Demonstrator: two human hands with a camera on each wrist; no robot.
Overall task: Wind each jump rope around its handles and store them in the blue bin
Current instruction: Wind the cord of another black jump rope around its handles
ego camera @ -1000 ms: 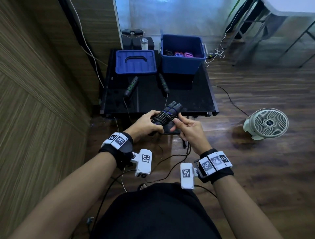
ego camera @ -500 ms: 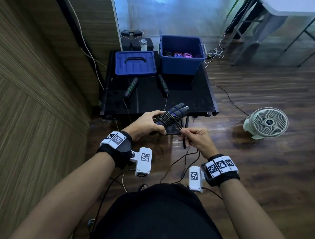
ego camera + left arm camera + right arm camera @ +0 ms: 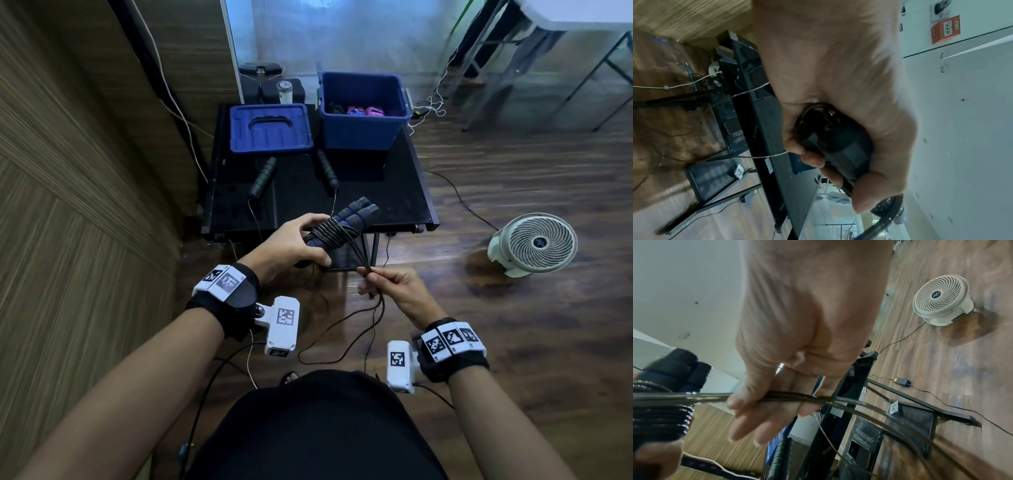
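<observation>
black cord [image 3: 330,232] is coiled around a pair of blue-banded handles [image 3: 356,216], which the left hand [image 3: 291,245] grips with fingers curled round the bundle. the right hand [image 3: 394,291], just below and to the right of the left, pinches several loose strands of the same cord between thumb and fingers; the strands run taut up to the coil and hang slack below the hand (the exact strand count is hard to make out in the blurred wrist views). beyond both hands, on a black table [image 3: 376,205], lie two green-ringed handles [image 3: 262,176] of a second, unwound rope. the blue bin [image 3: 361,109] stands further out, ahead of the right hand, open, holding pink items. its lid [image 3: 270,128] rests beside it, ahead of the left hand.
</observation>
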